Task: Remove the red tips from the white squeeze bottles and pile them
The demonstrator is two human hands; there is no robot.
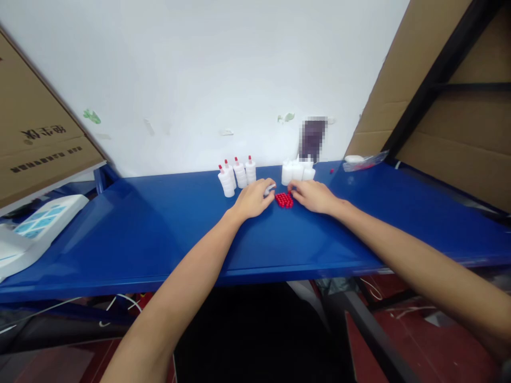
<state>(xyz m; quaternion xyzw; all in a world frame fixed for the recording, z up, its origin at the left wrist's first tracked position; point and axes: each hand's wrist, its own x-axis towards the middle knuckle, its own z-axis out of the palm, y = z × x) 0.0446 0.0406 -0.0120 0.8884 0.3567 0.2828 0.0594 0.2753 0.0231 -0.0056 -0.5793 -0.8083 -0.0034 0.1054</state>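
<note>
left hand (pixel 252 200): palm down on the far part of the table, fingers curled around a small white bottle (pixel 270 188); only the bottle's end shows past the fingers.
right hand (pixel 315 196): palm down, fingers bent and close together, tips at the right edge of the red caps; too small to tell if a cap is pinched.
red caps (pixel 283 200): tight little pile on the table between the two hands, touching the right fingertips, just beside the small white bottle.
capped bottles (pixel 238 175): four white bottles with red tips, upright, in a slanted row just behind and left of the left hand, packed close.
uncapped bottles (pixel 297 171): cluster of white bottles without red tips, upright, just behind the right hand, near the wall.
stray cap (pixel 331 171): one red cap alone, right of the uncapped bottles, apart from the pile.
plastic bag (pixel 364 161): clear, lying flat at the far right by the wall, white and red bits inside.
blue table (pixel 159 234): glossy top, both bare forearms stretched out over it.
white device (pixel 38 226): light blue panel, at the left end of the table, partly cut off.
cardboard box (pixel 35 143): far left, printed side, leaning over the device.
black rack (pixel 447 58): right side, cardboard sheets behind it.
wall (pixel 199 69): white, a few tape scraps.
</note>
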